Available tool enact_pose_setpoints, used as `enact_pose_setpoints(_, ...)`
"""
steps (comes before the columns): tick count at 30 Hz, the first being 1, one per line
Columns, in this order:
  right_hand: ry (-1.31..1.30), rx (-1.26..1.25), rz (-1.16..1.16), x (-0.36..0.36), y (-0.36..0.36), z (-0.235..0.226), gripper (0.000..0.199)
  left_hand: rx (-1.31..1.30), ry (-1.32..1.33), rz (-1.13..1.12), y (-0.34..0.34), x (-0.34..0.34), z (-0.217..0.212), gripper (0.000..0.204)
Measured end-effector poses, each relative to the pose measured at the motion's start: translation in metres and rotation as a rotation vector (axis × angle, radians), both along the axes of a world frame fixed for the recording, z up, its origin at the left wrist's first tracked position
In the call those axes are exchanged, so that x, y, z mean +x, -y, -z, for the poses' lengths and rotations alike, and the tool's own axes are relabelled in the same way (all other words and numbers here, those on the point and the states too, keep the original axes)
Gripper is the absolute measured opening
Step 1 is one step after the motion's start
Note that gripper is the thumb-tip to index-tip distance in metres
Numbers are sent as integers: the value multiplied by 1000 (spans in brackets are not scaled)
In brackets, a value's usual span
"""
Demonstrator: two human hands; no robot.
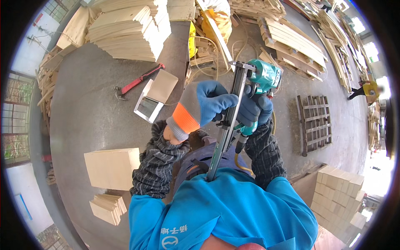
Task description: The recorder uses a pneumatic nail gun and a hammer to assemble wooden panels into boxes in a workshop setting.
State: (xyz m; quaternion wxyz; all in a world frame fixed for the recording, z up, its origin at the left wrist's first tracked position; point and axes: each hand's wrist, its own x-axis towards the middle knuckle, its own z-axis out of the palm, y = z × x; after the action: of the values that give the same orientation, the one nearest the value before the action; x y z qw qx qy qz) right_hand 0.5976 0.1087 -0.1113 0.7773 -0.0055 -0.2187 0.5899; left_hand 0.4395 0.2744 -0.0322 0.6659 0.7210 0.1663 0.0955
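A green pneumatic nail gun (266,74) is held up before my chest, its long metal magazine (221,143) slanting down against my blue jacket. My right hand (255,109), in a dark blue glove, is wrapped round the gun's handle. Closed on the side of the magazine is my left hand (209,102), in a blue and grey glove with an orange band; whether a nail strip is between its fingers is hidden. Left of that hand lies an opened cardboard box (163,86) with something dark inside. A red-handled hammer (139,81) rests beyond the box.
Tall stacks of thin wooden boards (125,33) stand at the far left. Plywood panels (110,168) lie near left, wooden blocks (337,187) near right. A slatted pallet (316,121) is on the right floor. Air hose (216,58) loops ahead. Another person (368,89) stands far right.
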Motion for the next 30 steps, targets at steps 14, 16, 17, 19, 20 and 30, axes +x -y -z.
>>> enact_pose_setpoints(14,-280,-123,-40,-1,10,63,55,-553,27,-337,20,38,85,38)
enact_pose_setpoints(16,-311,-126,-58,-3,8,83,57,-717,93,-269,17,23,101,51)
enact_pose_setpoints(17,-335,-131,-74,-3,8,91,58,-836,132,-237,21,12,106,56)
enact_pose_setpoints(19,-378,-180,-48,0,10,104,57,-788,139,-291,28,-14,125,59)
enact_pose_setpoints(20,-387,-193,-35,2,10,107,57,-745,154,-367,34,-31,130,63)
enact_pose_setpoints(30,-373,-236,54,24,1,104,55,24,451,-259,111,-99,73,81)
